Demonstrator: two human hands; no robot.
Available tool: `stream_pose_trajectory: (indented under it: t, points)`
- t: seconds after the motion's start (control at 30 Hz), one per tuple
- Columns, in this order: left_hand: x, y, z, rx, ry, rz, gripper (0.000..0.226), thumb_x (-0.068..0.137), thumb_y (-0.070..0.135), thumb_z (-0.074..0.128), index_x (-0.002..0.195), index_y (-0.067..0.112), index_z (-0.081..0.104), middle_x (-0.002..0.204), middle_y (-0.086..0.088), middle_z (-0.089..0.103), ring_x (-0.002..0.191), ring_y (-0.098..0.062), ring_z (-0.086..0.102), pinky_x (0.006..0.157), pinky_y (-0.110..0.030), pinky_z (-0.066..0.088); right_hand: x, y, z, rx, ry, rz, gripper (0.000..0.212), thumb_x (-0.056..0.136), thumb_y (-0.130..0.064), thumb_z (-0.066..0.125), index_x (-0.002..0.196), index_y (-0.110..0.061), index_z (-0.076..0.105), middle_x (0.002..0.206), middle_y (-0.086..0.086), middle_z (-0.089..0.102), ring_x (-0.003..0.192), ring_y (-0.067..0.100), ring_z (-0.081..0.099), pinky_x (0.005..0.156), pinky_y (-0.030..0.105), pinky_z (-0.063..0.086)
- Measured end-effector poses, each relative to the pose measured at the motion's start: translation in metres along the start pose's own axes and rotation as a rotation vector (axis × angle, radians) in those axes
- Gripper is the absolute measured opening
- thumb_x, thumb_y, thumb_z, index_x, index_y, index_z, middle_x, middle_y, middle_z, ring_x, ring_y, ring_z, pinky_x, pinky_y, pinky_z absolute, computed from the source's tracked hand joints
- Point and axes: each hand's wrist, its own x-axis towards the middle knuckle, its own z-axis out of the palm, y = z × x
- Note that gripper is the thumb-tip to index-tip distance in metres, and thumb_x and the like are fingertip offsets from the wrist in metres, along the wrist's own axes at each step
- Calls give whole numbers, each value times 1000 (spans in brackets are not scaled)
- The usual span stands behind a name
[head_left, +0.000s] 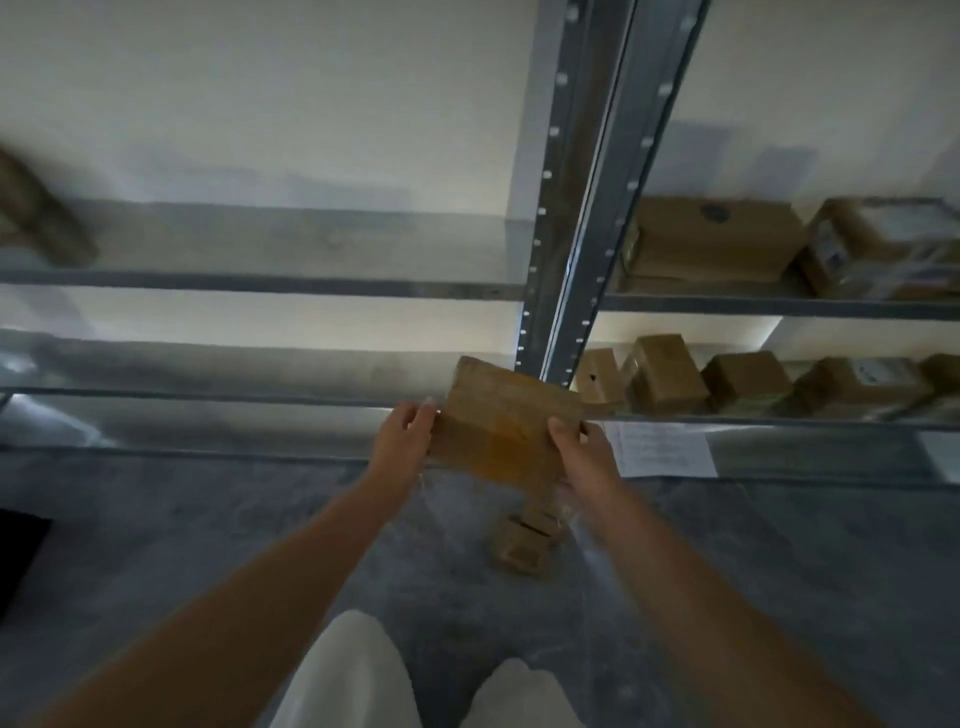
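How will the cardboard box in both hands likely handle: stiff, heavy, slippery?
The cardboard box is probably stiff: its faces look flat, with no sag between the left hand and right hand. It seems fairly light, held out by its two ends alone. Flat sides mean it should not roll; its matte board likely grips well.

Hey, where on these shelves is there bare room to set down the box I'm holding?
Left of the upright post there is room: the lower shelf lies bare across the view, and the upper shelf is bare apart from a brown box at its far left. Right of the post it is crowded: small boxes below, bigger boxes above.
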Motion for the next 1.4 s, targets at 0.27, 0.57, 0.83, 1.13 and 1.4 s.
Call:
stream_pose_trajectory:
  t: [0.27, 0.57, 0.83, 1.13, 1.4]
  points:
    - [-39, 38, -91, -89, 76, 121, 28, 97, 32, 58, 90, 4, 57, 92, -18, 64, 97, -36, 65, 95, -54, 52, -54, -63, 43, -50, -140, -190, 46, 90, -37, 67, 129, -29, 44, 128, 1, 50, 113, 26, 56, 97, 50, 52]
    - [-86, 36, -214, -183, 105, 236, 46, 94, 26, 62, 135, 10, 50, 134, -12, 56, 124, -26, 54, 107, -40, 43, -133, -74, 148, 64, -300, -366, 38, 102, -31, 47, 138, -26, 38, 137, 8, 45, 110, 22, 56, 89, 40, 56]
    - [-99, 25, -317, -325, -104, 329, 85, 79, 14, 79, 150, 16, 31, 145, -6, 47, 130, -24, 50, 103, -39, 49, -178, -98, 224, -23, -541, -491, 70, 85, -40, 64, 145, -37, 28, 151, 6, 36, 133, 27, 43, 108, 51, 43]
    - [-105, -17, -407, -409, -60, 464, 91, 65, 11, 90, 136, 40, 41, 140, 5, 52, 128, -16, 54, 96, -36, 52, -210, -94, 310, -270, -761, -492, 112, 68, -34, 84, 147, -53, 6, 158, -4, 28, 140, 27, 38, 109, 55, 39]
    - [-119, -31, -450, -439, 136, 466, 99, 61, 30, 93, 141, 50, 38, 144, 14, 46, 133, -17, 48, 103, -39, 49, -213, -95, 380, -346, -820, -539, 113, 48, -43, 91, 132, -48, 15, 144, -10, 39, 106, 7, 52, 82, 25, 55]
